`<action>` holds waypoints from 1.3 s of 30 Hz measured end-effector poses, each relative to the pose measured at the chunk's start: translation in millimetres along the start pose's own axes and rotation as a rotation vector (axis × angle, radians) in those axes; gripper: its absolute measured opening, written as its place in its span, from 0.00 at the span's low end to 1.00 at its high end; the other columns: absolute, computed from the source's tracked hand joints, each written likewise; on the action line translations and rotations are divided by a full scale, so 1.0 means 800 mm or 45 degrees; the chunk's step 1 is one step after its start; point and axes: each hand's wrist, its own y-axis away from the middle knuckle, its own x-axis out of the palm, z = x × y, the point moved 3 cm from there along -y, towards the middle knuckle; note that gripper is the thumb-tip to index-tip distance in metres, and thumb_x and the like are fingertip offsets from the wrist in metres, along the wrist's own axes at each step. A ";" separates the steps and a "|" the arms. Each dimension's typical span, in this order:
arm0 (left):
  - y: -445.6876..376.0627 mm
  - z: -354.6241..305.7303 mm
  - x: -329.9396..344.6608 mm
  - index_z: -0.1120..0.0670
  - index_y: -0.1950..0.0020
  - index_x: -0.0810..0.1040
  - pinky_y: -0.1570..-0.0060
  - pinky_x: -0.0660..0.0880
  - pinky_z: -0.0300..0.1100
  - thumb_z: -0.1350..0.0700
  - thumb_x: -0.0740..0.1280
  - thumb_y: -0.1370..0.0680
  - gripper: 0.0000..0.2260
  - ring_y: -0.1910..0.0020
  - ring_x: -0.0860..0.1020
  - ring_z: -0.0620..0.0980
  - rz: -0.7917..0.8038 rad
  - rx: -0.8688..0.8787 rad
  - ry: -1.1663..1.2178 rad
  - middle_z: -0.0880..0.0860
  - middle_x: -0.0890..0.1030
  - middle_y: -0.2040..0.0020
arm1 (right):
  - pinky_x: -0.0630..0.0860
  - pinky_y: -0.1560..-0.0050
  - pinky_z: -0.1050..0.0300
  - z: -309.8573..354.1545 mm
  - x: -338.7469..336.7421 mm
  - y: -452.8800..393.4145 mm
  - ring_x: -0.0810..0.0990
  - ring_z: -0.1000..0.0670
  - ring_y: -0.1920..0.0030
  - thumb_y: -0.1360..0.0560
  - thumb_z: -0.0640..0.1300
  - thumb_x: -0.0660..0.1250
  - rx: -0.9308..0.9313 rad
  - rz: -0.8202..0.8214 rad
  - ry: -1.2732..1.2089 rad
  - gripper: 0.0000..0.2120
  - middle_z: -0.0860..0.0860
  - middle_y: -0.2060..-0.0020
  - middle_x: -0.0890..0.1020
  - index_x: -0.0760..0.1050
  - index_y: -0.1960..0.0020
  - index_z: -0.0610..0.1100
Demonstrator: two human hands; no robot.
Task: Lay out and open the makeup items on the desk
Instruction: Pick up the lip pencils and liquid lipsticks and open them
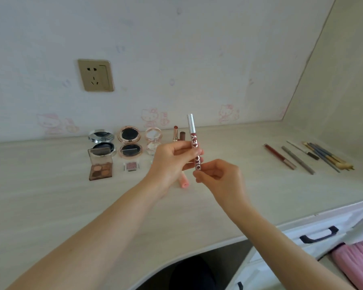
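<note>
Holding a lip gloss tube (194, 143) upright above desk (50, 206) centre, left hand (172, 162) pinches its middle while right hand (216, 174) pinches the base at 5 o'clock; twisting the silver cap (191, 122) off squarely should avoid smearing.

Body check, head view: two bare forearms enter from the bottom edge, no sleeves visible anywhere along them. Left hand (170, 162) and right hand (220, 176) both bare: no gloves, rings, bracelets or watch in sight. Wrists plain, no bands or straps. Fingers (177, 150) slim; nails look short and unpainted, though detail is too soft to be sure. No marks, tattoos or plasters visible on either arm. Dark fabric shows at the bottom centre below the arms, probably clothing; cannot tell the garment.
</note>
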 end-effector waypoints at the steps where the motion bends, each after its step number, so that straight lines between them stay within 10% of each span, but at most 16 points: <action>1: 0.002 -0.002 -0.007 0.56 0.50 0.82 0.52 0.81 0.52 0.62 0.71 0.25 0.05 0.57 0.84 0.51 -0.019 0.013 0.015 0.55 0.85 0.56 | 0.77 0.57 0.63 0.004 0.008 0.002 0.83 0.58 0.62 0.30 0.43 0.73 -0.009 0.039 0.004 0.03 0.53 0.67 0.85 0.80 0.57 0.46; 15: 0.037 0.007 -0.137 0.46 0.46 0.84 0.60 0.74 0.37 0.56 0.72 0.26 0.10 0.62 0.78 0.41 -0.056 0.321 -0.899 0.42 0.84 0.58 | 0.81 0.58 0.55 0.029 0.078 -0.004 0.83 0.51 0.59 0.27 0.49 0.71 -0.032 0.190 -0.051 0.14 0.51 0.59 0.83 0.75 0.43 0.50; 21: 0.060 0.020 -0.167 0.49 0.44 0.82 0.55 0.68 0.33 0.57 0.71 0.25 0.10 0.58 0.73 0.40 0.030 0.687 -1.439 0.43 0.78 0.58 | 0.82 0.60 0.54 0.026 0.111 -0.001 0.83 0.50 0.65 0.26 0.44 0.71 0.051 0.302 -0.080 0.05 0.47 0.65 0.83 0.81 0.54 0.43; 39: 0.085 0.049 -0.196 0.58 0.49 0.84 0.56 0.75 0.42 0.53 0.68 0.25 0.10 0.56 0.76 0.50 -0.214 1.026 -1.575 0.49 0.80 0.58 | 0.73 0.64 0.67 -0.012 0.141 0.013 0.78 0.54 0.70 0.28 0.40 0.72 -0.010 0.296 -0.223 0.02 0.46 0.68 0.83 0.81 0.59 0.42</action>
